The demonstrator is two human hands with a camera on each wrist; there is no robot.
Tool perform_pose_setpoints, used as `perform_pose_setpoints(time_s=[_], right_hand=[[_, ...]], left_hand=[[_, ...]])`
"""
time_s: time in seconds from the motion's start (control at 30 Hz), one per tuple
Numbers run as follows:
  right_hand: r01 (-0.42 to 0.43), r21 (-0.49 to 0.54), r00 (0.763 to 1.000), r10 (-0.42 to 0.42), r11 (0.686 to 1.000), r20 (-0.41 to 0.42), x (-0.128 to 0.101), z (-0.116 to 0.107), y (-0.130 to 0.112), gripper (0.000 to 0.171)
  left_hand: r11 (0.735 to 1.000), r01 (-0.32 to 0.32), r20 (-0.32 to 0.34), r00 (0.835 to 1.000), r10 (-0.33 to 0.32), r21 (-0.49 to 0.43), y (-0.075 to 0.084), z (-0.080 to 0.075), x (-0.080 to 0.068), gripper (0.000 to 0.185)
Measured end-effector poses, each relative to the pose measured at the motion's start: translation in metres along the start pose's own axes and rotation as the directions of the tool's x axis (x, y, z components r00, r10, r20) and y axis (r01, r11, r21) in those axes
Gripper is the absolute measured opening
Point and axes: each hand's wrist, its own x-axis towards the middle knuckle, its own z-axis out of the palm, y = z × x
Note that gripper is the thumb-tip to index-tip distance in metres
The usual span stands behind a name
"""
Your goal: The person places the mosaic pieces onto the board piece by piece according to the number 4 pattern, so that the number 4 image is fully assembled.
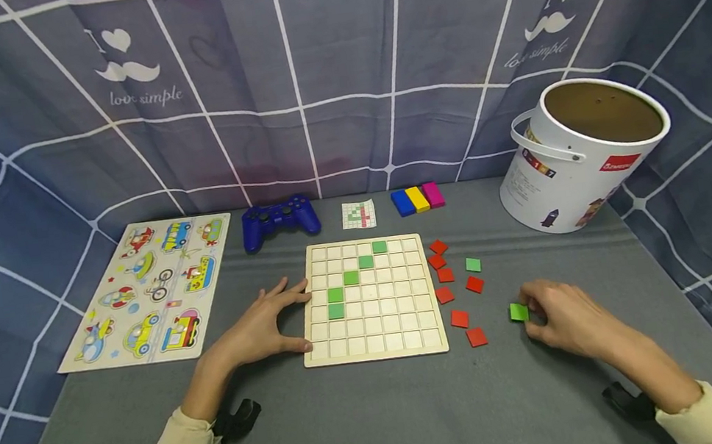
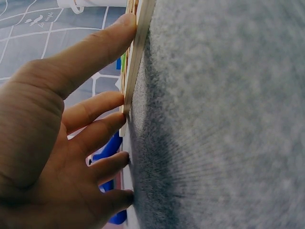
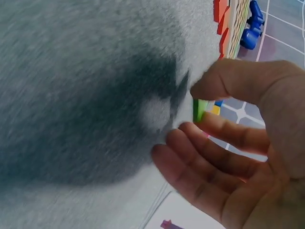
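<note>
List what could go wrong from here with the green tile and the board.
1. The right hand pinches the green tile only at its edge, so it may slip on the way to the board.
2. Red tiles lie between hand and board; a low pass may scatter them.
3. The left hand merely touches the board's edge with straight fingers, so a firm press may shift it and the placed green tiles.

Grey felt table [image 1: 381,426] — blue checked curtain [image 1: 337,69]
</note>
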Motion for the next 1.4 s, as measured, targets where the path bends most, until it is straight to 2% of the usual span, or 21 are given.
perform_pose_setpoints(time_s=[0.2,0.33,0.77,1.0,1.13,1.4], right_hand=[[0.058,0.009,0.991,-0.057,0.998,-0.119,0.013,0.004,-0.009,0.028],[0.113,0.025,0.980,-0.107,0.993,-0.166,0.022,0.007,-0.016,0.029],[0.187,0.066,0.976,-0.178,0.980,-0.122,0.055,0.026,-0.044,0.024],[0.264,0.111,0.963,-0.255,0.958,-0.088,0.078,0.032,-0.072,0.022],[0.281,0.101,0.959,-0.274,0.954,-0.076,0.087,0.034,-0.086,0.022],[0.339,0.107,0.941,-0.333,0.935,-0.067,0.104,0.046,-0.103,0.020]], left_hand=[[1.000,0.001,-0.003,1.000,-0.001,-0.008,0.000,0.000,-0.001,0.088],[1.000,-0.006,0.005,1.000,0.006,-0.010,-0.001,0.000,-0.001,0.087],[1.000,0.007,-0.002,1.000,-0.007,-0.013,-0.002,-0.002,-0.002,0.088],[1.000,0.015,0.008,1.000,-0.015,-0.011,-0.003,0.000,-0.003,0.088],[1.000,0.014,0.013,1.000,-0.014,-0.010,-0.001,0.000,-0.001,0.087],[1.000,0.013,0.018,1.000,-0.013,0.001,0.001,0.000,0.000,0.087]])
